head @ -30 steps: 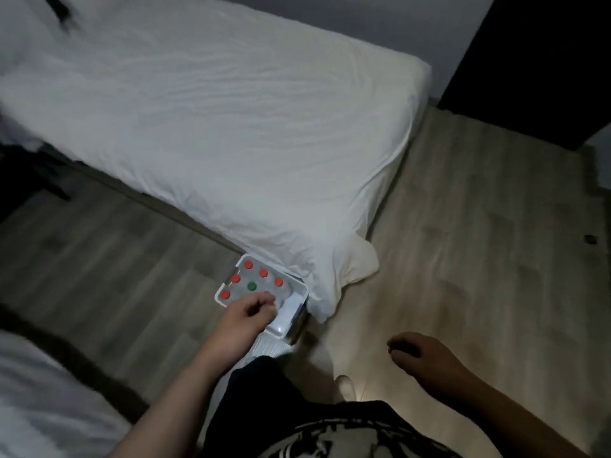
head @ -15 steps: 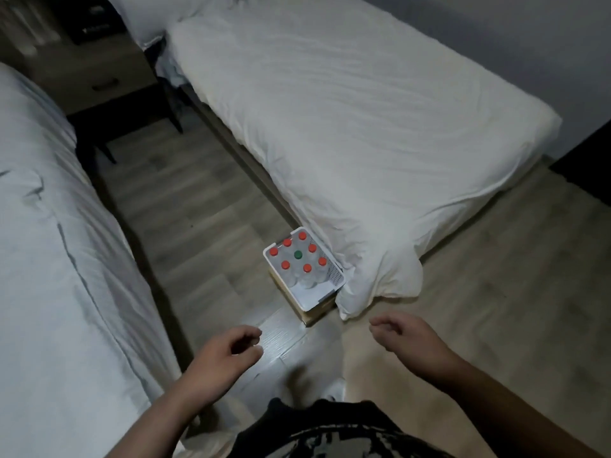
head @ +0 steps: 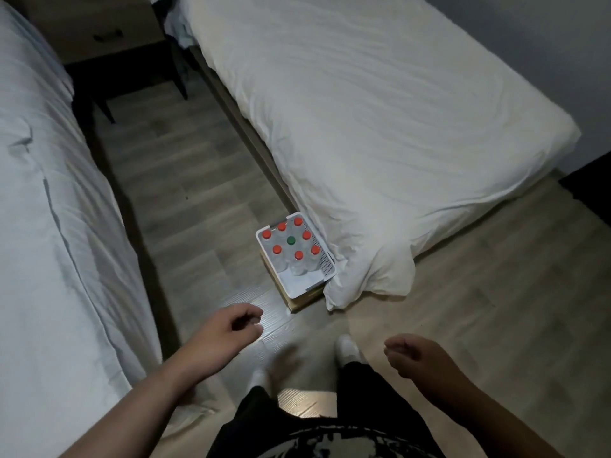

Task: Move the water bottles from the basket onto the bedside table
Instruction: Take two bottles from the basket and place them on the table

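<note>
Loosely curled and empty, the left hand (head: 228,328) and right hand (head: 418,357) hover short of the basket (head: 325,266).

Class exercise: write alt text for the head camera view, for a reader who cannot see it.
A white basket of upright water bottles, seven red-capped around one green-capped, sits on the wooden floor at the corner of a white bed. The person's left hand and right hand hang empty nearer the camera, fingers loosely curled. A second bed lies left.

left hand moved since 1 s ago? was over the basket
Yes. The left hand has pulled back off the basket toward the person, now empty over the floor, short of it.
</note>
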`<action>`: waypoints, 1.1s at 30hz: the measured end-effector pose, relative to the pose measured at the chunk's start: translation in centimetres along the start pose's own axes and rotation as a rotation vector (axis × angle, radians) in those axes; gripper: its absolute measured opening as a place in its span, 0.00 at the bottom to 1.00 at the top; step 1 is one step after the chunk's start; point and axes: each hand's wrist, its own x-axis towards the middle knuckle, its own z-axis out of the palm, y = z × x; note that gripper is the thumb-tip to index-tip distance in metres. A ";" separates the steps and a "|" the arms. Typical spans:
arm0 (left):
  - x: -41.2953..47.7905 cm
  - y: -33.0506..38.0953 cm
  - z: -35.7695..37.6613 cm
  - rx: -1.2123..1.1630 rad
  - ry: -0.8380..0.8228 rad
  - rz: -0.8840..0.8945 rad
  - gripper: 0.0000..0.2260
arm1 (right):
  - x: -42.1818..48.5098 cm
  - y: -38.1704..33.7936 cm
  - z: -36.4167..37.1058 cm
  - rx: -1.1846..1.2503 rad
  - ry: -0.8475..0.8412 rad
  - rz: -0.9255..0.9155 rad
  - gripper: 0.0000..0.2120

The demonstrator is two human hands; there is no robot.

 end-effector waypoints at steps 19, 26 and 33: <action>12.8 2.7 12.1 -0.397 0.382 -0.267 0.08 | 23.2 -2.5 -8.0 -0.377 -0.410 -0.261 0.10; 25.3 -7.2 11.2 -0.339 0.440 -0.276 0.07 | 36.9 0.3 2.4 -0.368 -0.409 -0.310 0.11; 38.3 -17.1 11.2 -0.138 0.420 -0.191 0.16 | 46.3 3.4 13.4 -0.381 -0.364 -0.410 0.23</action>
